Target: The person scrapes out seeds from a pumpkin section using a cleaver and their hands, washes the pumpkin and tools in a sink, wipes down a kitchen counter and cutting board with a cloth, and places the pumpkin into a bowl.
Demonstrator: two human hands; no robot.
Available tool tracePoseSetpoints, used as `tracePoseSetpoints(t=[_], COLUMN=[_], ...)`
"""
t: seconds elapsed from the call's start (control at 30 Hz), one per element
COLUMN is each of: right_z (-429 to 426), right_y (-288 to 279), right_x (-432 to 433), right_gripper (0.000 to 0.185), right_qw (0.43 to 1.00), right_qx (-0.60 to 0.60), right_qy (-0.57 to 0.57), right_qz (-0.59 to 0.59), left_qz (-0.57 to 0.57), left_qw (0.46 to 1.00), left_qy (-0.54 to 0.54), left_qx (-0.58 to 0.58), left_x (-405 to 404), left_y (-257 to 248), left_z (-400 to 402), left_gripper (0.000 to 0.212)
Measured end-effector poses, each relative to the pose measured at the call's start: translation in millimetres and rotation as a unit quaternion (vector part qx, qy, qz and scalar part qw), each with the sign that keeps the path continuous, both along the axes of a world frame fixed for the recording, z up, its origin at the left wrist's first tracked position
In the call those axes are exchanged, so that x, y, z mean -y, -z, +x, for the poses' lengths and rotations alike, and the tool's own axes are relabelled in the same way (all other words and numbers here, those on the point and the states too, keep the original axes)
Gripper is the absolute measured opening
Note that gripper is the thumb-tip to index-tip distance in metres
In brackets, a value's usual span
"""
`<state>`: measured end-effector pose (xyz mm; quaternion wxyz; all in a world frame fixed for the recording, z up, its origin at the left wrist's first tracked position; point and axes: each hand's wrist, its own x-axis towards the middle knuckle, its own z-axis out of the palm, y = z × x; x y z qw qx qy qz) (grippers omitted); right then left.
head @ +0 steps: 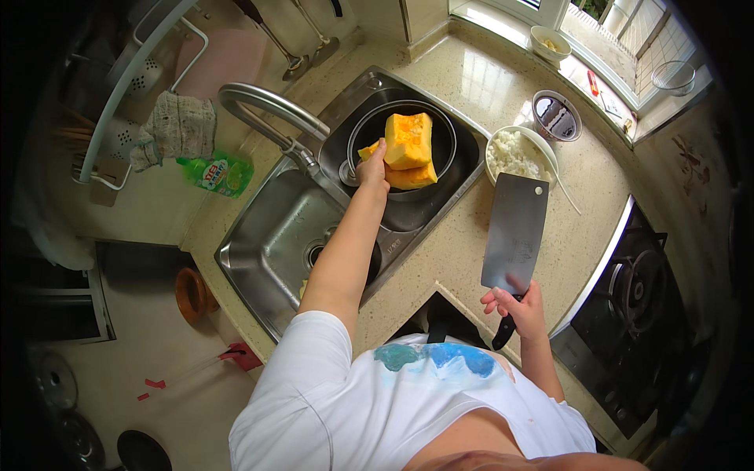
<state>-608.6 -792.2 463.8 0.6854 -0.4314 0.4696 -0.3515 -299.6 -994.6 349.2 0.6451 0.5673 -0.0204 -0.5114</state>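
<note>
My left hand (pixel 372 169) reaches over the sink and grips orange pumpkin pieces; its thumb shows at their left side and the other fingers are mostly hidden. One thick pumpkin chunk (pixel 408 141) sits above another pumpkin piece (pixel 415 176), both with yellowish rind. Beneath them is a dark round pot (pixel 445 120) in the far sink basin. In my right hand (pixel 527 312) is a Chinese cleaver (pixel 513 235), held by its black handle with the broad blade pointing away from me over the counter.
A bowl of cooked rice (pixel 515 153) and a bowl of dark liquid (pixel 556 115) stand right of the sink. The faucet (pixel 271 112) arches beside my left arm. A gas stove (pixel 636 288) lies at right, a dish soap bottle (pixel 221 173) at left.
</note>
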Motion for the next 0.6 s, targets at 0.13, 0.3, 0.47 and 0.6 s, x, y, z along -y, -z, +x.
tracePoseSetpoints(t=[0.13,0.3,0.47,0.6], right_z=[8,19,37,42], right_y=[-6,1,8,18], right_x=[36,73,94,105], right_gripper=[0.024,0.021,0.023,0.026], right_qw=[0.999,0.999,0.996,0.996], right_qx=[0.005,0.018,0.047,0.054], right_qy=[-0.028,-0.026,-0.063,-0.055], right_qz=[-0.016,0.026,0.048,0.042], left_qz=[0.072,0.184,0.090,0.083], left_qw=[0.994,0.883,0.953,0.957], left_qy=[-0.026,0.056,0.203,0.271], left_qx=[0.072,0.428,0.208,-0.060], left_x=[14,16,37,45], left_y=[31,4,28,7], left_z=[7,-15,50,52], left_gripper=[0.055,0.059,0.034,0.035])
